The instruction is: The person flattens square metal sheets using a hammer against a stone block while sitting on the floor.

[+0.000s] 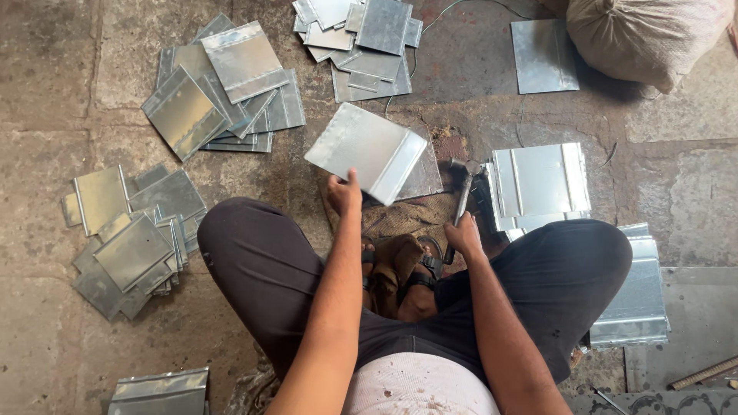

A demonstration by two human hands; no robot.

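I sit cross-legged on a stone floor. My left hand (344, 192) grips the near edge of a shiny metal sheet (365, 151) with folded rims, held tilted above the floor. A hammer (462, 198) is in my right hand (463, 234), head up and resting near a flat metal piece (425, 178) on the ground in front of my feet. A neat stack of folded metal sheets (538, 183) lies just right of the hammer.
Heaps of similar metal sheets lie at the upper left (223, 84), left (134, 238) and top centre (361, 42). A single sheet (543, 55) and a stuffed sack (642, 34) sit top right. More sheets (634, 296) lie by my right knee.
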